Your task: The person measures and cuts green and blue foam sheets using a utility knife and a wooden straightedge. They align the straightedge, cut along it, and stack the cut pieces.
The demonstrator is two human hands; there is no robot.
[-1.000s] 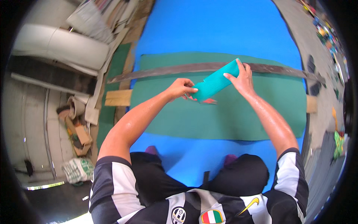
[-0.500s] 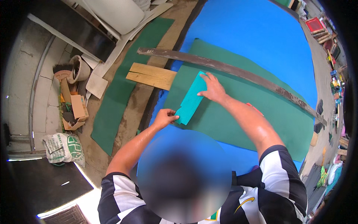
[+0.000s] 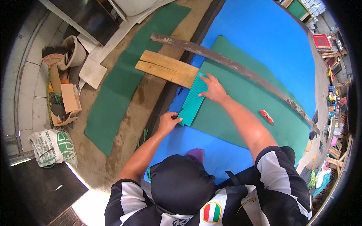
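Observation:
A teal ribbed strip (image 3: 193,101), with a small notch near its near end, lies along the left edge of a large dark green sheet (image 3: 233,116). My left hand (image 3: 169,122) pinches the strip's near left corner between thumb and fingers. My right hand (image 3: 215,89) grips its far right part, with the thumb on the strip and the fingers by its far end. The end of a wooden plank (image 3: 169,69) meets the strip's far left side. Beyond my hands, a long dark bar (image 3: 230,68) lies across the green sheet.
Under the green sheet is a blue surface (image 3: 271,37). A small red tool (image 3: 266,116) lies right of my right forearm. On the floor at left are a green offcut (image 3: 113,101), a cardboard box (image 3: 71,101), a bucket (image 3: 76,52) and a white sack (image 3: 54,147).
Both hands have shifted the teal strip left, from over the green sheet to its left edge by the plank's end. The view has moved, and the red tool now shows fully.

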